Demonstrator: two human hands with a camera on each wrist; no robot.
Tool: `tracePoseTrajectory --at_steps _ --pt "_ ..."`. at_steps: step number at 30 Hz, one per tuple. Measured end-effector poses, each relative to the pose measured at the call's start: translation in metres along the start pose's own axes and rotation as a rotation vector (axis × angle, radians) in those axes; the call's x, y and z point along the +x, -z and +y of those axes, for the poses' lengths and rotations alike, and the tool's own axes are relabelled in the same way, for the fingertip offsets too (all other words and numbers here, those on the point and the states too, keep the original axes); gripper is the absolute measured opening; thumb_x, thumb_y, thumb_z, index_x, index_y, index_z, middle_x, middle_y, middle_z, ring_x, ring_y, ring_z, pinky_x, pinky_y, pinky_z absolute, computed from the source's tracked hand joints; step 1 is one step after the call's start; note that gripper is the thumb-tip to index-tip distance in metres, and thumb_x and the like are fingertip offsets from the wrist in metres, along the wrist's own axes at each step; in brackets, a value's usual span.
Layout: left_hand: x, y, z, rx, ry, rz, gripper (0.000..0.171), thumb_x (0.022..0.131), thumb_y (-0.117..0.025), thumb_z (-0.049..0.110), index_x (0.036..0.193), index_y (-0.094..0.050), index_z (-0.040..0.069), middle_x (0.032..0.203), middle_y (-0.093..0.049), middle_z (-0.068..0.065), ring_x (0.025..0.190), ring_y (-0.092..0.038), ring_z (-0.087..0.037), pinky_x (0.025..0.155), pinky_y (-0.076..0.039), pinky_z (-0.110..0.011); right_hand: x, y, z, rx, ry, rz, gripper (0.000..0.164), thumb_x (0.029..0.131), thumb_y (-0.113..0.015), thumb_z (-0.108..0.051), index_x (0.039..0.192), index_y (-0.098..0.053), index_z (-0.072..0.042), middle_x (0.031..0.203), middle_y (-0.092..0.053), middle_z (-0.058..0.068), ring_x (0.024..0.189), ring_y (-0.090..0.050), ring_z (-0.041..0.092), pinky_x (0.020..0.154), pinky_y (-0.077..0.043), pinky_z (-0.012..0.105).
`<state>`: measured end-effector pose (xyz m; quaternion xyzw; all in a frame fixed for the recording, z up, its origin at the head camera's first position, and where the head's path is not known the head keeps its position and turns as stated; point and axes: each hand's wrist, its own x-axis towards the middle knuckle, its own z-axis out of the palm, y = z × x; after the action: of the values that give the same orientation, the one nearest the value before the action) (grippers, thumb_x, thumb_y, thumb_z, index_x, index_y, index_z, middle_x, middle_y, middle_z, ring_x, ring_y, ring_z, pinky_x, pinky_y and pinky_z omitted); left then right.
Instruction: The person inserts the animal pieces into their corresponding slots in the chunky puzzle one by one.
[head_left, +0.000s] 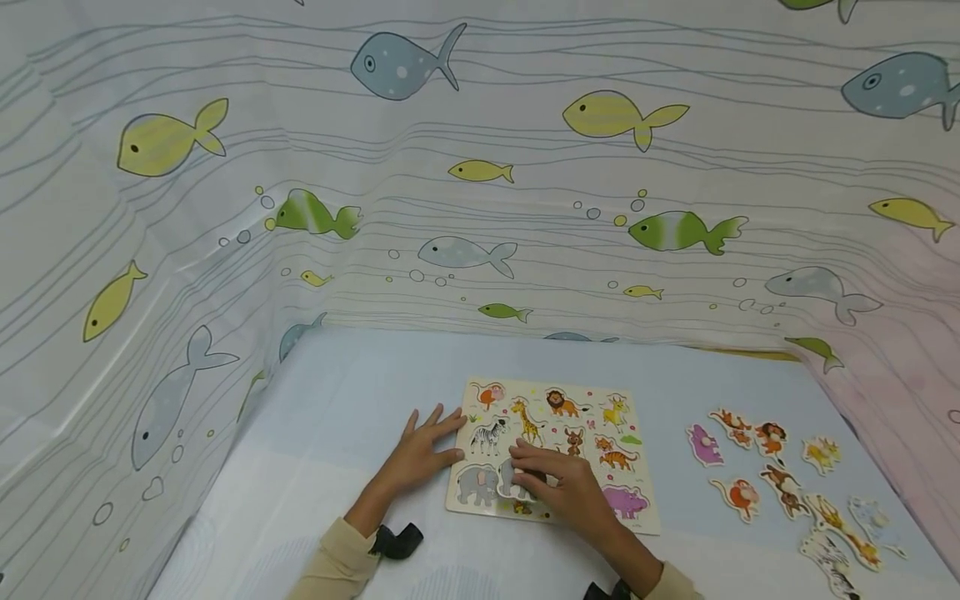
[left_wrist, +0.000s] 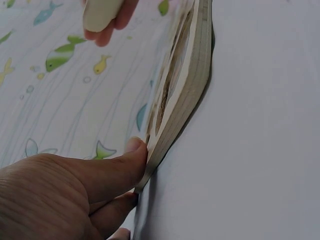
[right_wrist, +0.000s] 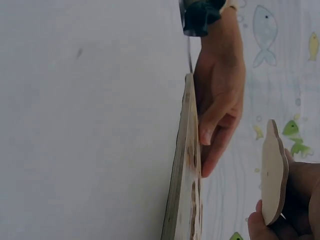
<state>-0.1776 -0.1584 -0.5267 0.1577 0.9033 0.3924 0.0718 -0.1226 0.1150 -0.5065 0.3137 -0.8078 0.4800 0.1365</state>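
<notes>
A wooden animal puzzle board (head_left: 555, 437) lies on the table, with printed animals in its recesses. My right hand (head_left: 573, 492) grips an elephant puzzle piece (head_left: 513, 482) over the lower part of the board, just right of the elephant recess (head_left: 477, 485). In the right wrist view the plain wooden back of the elephant piece (right_wrist: 273, 175) shows, raised off the board between fingers and thumb. With fingers spread, my left hand (head_left: 420, 454) rests at the board's left edge. The left wrist view shows its thumb (left_wrist: 132, 155) touching the board's rim (left_wrist: 185, 105).
Several loose animal pieces lie right of the board, among them a purple hippo (head_left: 705, 445), a lion (head_left: 770, 440), a monkey (head_left: 739, 498), a giraffe (head_left: 843, 529) and a zebra (head_left: 828, 562). A fish-patterned curtain (head_left: 540, 200) surrounds the pale table (head_left: 360, 383) at back and sides.
</notes>
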Motion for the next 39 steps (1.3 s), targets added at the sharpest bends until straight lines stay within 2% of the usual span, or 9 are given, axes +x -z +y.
tracePoseTrajectory --at_steps 7,18,27,39 --pt "0.000 -0.001 -0.001 0.002 -0.015 -0.007 0.058 0.088 -0.075 0.026 0.142 -0.057 0.012 0.154 -0.047 -0.004 0.153 -0.025 -0.035 0.127 0.005 -0.056 0.009 -0.021 -0.006 -0.015 -0.028 -0.022 0.023 0.087 -0.076 -0.016 0.110 -0.077 -0.010 0.119 -0.074 0.005 0.120 -0.067 0.025 0.098 -0.058 0.034" --pt "-0.001 0.000 -0.001 0.010 -0.011 -0.007 0.059 0.089 -0.075 0.027 0.143 -0.057 0.014 0.155 -0.046 -0.001 0.154 -0.023 -0.032 0.127 0.006 -0.054 0.014 -0.041 -0.010 -0.007 -0.080 -0.036 0.019 0.084 -0.079 -0.014 0.102 -0.078 -0.007 0.116 -0.075 0.007 0.116 -0.068 0.026 0.096 -0.059 0.033" --pt "-0.002 0.000 -0.003 0.021 -0.029 -0.001 0.059 0.088 -0.075 0.028 0.142 -0.057 0.013 0.154 -0.046 -0.004 0.152 -0.025 -0.036 0.127 0.004 -0.058 0.014 -0.054 -0.008 -0.086 -0.129 -0.040 0.020 0.082 -0.081 -0.017 0.100 -0.079 -0.009 0.114 -0.076 0.004 0.115 -0.069 0.019 0.097 -0.058 0.034" --pt "0.000 0.002 0.001 0.027 -0.023 0.001 0.058 0.089 -0.074 0.026 0.142 -0.057 0.012 0.154 -0.047 -0.004 0.152 -0.026 -0.034 0.127 0.004 -0.056 0.012 -0.065 -0.003 -0.120 -0.106 -0.063 0.021 0.084 -0.079 -0.016 0.103 -0.079 -0.008 0.116 -0.075 0.004 0.118 -0.067 0.019 0.096 -0.059 0.034"
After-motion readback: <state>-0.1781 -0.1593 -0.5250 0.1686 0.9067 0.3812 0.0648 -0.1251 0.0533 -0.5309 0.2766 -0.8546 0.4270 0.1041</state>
